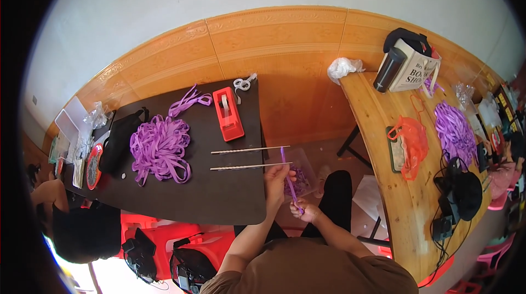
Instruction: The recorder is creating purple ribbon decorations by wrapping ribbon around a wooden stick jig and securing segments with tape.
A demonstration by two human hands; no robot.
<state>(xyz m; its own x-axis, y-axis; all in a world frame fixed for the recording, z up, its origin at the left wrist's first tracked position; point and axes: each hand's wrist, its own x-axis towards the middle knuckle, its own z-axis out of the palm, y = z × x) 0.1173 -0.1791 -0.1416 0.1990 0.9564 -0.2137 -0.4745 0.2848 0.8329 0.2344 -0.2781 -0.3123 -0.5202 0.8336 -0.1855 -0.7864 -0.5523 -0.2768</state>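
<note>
A narrow purple ribbon (291, 179) runs from the free ends of two thin pale rods down toward my body. My left hand (275, 179) is closed on the ribbon just below the nearer rod (249, 167). Lower and to the right, my right hand (308, 212) pinches the ribbon's lower end. The farther rod (246, 150) lies roughly parallel to the nearer one. Both have twisted left parts on the dark table (219, 195) and jut past its right edge. Whether the ribbon loops around the rods is too small to tell.
A heap of purple ribbon (160, 146) and a red tape dispenser (228, 114) sit on the dark table. A clear plastic box (309, 171) with purple pieces stands below my hands. On the right, a wooden table (372, 113) holds a tumbler (389, 69) and a red plastic bag (412, 143).
</note>
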